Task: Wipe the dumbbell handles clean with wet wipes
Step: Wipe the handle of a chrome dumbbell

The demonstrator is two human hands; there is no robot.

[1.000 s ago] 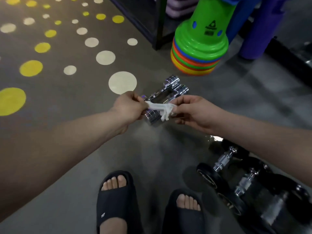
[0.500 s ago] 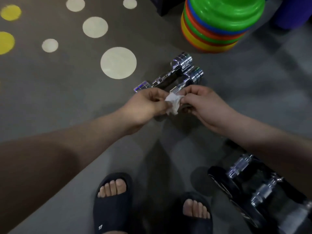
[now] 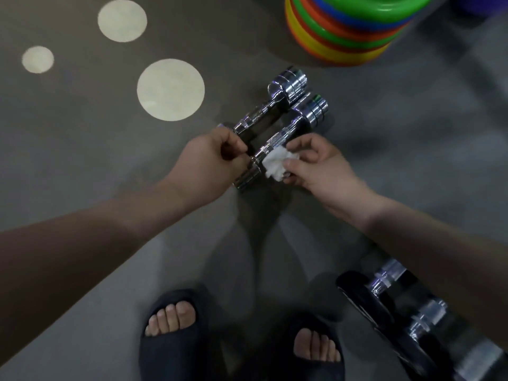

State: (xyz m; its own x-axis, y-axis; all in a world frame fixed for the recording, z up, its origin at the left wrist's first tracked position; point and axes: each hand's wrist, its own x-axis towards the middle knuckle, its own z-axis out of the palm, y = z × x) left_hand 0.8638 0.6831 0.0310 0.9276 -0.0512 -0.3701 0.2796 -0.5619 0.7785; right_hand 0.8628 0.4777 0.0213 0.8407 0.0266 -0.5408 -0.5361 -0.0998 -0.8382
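Two chrome dumbbells lie side by side on the grey floor, the farther one (image 3: 270,107) and the nearer one (image 3: 286,133). My right hand (image 3: 316,166) pinches a crumpled white wet wipe (image 3: 276,163) and holds it against the near end of the nearer dumbbell's knurled handle. My left hand (image 3: 211,160) is just left of that dumbbell with its fingers curled, thumb and fingertips at the handle's near end; whether they hold it is unclear. The near head of the nearer dumbbell sticks out below my left hand.
A stack of coloured plastic discs (image 3: 346,37) stands beyond the dumbbells. Black-plated dumbbells with chrome handles (image 3: 395,303) lie at the lower right under my right forearm. My feet in dark slippers (image 3: 173,334) are below. Pale round spots (image 3: 170,89) mark the floor at left.
My hands have come apart: the left has let go of the wipe, and the right alone now holds it against the nearer dumbbell's handle. The camera has tilted further down.
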